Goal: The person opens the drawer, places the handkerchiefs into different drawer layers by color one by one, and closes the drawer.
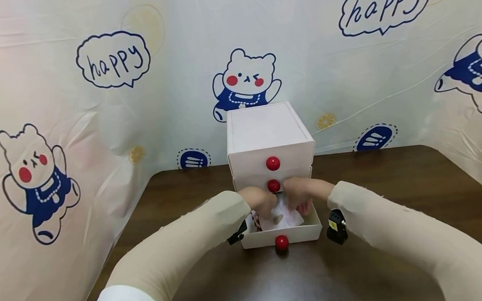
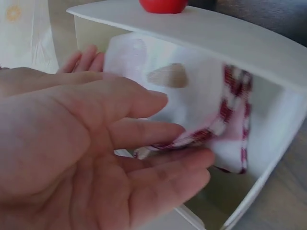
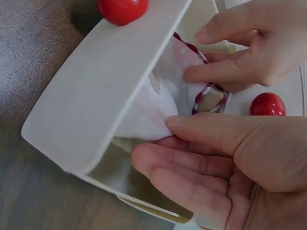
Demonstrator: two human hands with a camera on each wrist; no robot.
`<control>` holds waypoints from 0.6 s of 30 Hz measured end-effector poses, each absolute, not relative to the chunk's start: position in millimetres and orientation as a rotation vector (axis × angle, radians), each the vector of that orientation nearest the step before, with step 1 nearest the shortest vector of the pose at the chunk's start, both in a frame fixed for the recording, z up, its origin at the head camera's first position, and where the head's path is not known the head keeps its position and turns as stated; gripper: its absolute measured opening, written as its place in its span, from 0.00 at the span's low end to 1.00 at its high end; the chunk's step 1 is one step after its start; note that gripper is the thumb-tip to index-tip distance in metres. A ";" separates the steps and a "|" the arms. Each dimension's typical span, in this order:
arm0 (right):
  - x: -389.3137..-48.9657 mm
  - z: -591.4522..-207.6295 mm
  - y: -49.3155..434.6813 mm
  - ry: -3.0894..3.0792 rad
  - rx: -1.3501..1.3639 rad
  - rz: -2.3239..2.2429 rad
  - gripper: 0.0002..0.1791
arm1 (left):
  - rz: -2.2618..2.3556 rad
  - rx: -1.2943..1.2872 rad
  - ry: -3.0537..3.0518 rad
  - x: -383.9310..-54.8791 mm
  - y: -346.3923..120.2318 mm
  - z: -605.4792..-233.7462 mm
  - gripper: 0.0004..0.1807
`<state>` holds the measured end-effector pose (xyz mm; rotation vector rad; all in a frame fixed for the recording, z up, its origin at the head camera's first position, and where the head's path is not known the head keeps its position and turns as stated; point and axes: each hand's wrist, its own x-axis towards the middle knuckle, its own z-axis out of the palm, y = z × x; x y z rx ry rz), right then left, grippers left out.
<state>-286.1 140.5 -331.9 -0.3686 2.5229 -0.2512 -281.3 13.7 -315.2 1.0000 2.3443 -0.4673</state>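
A white cloth (image 1: 284, 217) with pale pink patches, a tan spot and a red-and-white border lies folded in the pulled-out bottom drawer (image 1: 281, 236) of a small white drawer box. Over the drawer's right side, my right hand (image 1: 300, 193) pinches one corner of the cloth (image 3: 151, 110) between thumb and index finger. My left hand (image 2: 120, 139) reaches in from the left with fairly straight, spread fingers touching the cloth near its striped border. Its thumb stands apart from the fingers. Part of the cloth is hidden behind both hands.
The drawer box (image 1: 268, 126) stands on a dark wooden table (image 1: 193, 185), its upper drawers pushed in. Each drawer front has a round red knob (image 1: 281, 242). A printed curtain (image 1: 172, 81) hangs behind the table.
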 end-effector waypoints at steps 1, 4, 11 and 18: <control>-285.8 -332.7 140.3 2.516 -0.365 -0.262 0.11 | -0.469 0.983 2.344 -281.0 14.4 -314.5 0.12; -285.0 -334.9 139.8 2.501 -0.353 -0.287 0.10 | -0.481 0.946 2.351 -281.2 16.6 -314.1 0.13; -284.4 -341.7 138.3 2.490 -0.348 -0.269 0.10 | -0.466 0.784 2.412 -285.1 13.0 -331.3 0.08; -284.1 -346.3 138.9 2.513 -0.377 -0.205 0.11 | -0.483 0.779 2.373 -289.6 9.5 -338.2 0.10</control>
